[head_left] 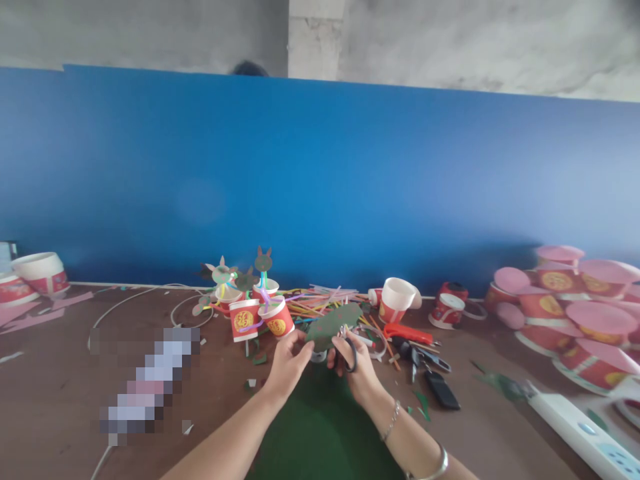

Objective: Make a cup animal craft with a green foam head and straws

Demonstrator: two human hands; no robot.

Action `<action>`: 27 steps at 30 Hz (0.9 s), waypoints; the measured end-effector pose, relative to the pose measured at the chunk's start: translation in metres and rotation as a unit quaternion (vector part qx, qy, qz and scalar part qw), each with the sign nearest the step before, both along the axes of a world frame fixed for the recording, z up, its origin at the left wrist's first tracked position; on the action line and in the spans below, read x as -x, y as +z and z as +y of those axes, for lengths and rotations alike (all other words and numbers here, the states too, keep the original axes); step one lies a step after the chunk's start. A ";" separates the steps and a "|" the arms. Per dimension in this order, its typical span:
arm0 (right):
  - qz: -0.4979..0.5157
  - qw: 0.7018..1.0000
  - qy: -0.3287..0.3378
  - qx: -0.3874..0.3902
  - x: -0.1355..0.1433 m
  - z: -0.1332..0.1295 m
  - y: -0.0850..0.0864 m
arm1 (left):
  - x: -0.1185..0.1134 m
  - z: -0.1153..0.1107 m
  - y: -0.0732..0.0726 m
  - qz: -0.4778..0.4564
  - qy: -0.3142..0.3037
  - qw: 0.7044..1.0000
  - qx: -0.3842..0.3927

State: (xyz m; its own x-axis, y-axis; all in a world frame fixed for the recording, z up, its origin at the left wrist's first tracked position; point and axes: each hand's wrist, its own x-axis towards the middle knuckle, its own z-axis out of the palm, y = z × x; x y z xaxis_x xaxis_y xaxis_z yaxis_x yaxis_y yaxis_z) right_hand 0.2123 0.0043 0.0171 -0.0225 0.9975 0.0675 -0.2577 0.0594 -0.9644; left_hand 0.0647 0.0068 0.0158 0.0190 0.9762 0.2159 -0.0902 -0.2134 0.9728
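Between my two hands is a dark green piece of paper (pixel 334 325) with small reddish marks. My left hand (pixel 290 363) pinches its left edge between thumb and fingers. In my right hand (pixel 356 367) is a pair of scissors (pixel 352 355) with dark handle loops, my fingers closed around them; the blades are at the paper and mostly hidden. Below my hands lies a larger dark green sheet (pixel 323 427). Just beyond my left hand stand red and white paper cups (pixel 277 317) with cat-like paper heads (pixel 263 261) on coloured stems.
Coloured pipe cleaners (pixel 313 301) lie behind the paper. To the right are a white cup (pixel 397 300), an orange-red tool (pixel 411 333), keys with a black fob (pixel 442 390), a power strip (pixel 585 430) and pink-topped cups (pixel 600 320). A blue partition (pixel 320 180) rises behind the table.
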 end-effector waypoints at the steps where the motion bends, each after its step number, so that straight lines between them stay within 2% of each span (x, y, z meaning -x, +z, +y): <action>1: 0.002 1.000 -0.009 0.005 0.000 0.001 -0.001 | -0.001 0.000 -0.001 0.004 -0.006 1.000 0.002; 5: 0.017 0.999 -0.029 0.006 -0.001 0.003 -0.004 | -0.002 0.002 -0.004 0.003 -0.023 1.000 0.007; 8: 0.014 1.000 -0.022 -0.001 -0.001 0.001 -0.001 | -0.002 0.002 -0.004 -0.004 -0.008 1.000 0.011; 12: -0.034 0.998 0.060 0.002 0.001 -0.003 0.004 | 0.002 0.000 0.002 -0.047 0.072 0.996 -0.002; 15: -0.092 0.986 0.137 0.020 0.005 -0.007 0.006 | 0.004 -0.001 0.006 -0.062 0.148 0.987 -0.019; 17: -0.124 0.976 0.176 0.026 0.007 -0.009 0.006 | 0.004 -0.001 0.007 -0.066 0.175 0.982 -0.025; 21: -0.148 0.963 0.223 0.008 0.010 -0.012 0.005 | 0.004 -0.001 0.006 -0.060 0.175 0.982 -0.026; 27: -0.149 0.970 0.192 0.011 0.008 -0.011 0.002 | 0.004 -0.001 0.002 -0.015 0.114 0.993 -0.032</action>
State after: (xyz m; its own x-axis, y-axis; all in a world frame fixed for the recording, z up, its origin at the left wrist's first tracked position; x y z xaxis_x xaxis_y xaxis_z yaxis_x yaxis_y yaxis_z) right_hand 0.2045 -0.0067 0.0196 -0.4081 0.9127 -0.0194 0.0325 -0.0067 -0.9994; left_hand 0.0609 0.0062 0.0173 -0.2081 0.9388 0.2743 -0.0606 -0.2923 0.9544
